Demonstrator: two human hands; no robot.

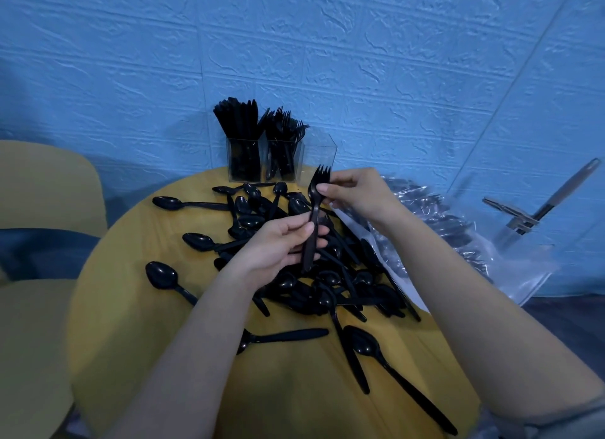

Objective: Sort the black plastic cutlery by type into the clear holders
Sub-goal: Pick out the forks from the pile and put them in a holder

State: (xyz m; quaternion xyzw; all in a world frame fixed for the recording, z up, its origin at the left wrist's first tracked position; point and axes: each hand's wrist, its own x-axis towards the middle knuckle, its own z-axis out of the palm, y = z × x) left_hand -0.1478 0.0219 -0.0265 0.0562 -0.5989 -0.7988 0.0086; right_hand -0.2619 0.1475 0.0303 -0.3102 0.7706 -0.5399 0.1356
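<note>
The left hand (281,242) is gripping the handle of a black fork (314,216), holding it upright above the pile of spoons (314,275) that is lying on the round yellow desk (131,307). The right hand (357,196) is pinching the same fork just below its prongs. Behind them, against the blue wall (327,45), three clear holders are standing side by side: the left holder (244,158) is carrying knives, the middle holder (284,158) forks, and the right holder (322,153) is showing nothing inside. A clear plastic bag (458,235) is lying at the desk's right edge.
</note>
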